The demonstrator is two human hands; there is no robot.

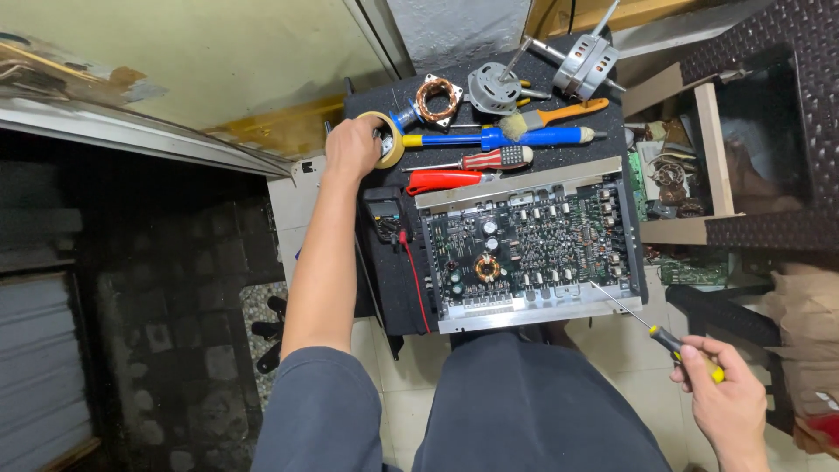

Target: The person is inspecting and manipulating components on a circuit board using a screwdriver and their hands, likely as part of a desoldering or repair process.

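Left hand (pixel 351 149) grips tape roll (pixel 389 140); screwdrivers (pixel 498 137) crowd beside it

Left hand (pixel 351 147) hides part of tape roll (pixel 385 138).

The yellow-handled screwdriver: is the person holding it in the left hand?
No. The right hand grips the yellow-handled screwdriver beside the open circuit board, while the left hand rests on a roll of tape.

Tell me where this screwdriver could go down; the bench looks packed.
A bare dark strip lies left of the circuit board, below the multimeter. The back is crowded: tape roll under the left hand, screwdrivers, motor parts.
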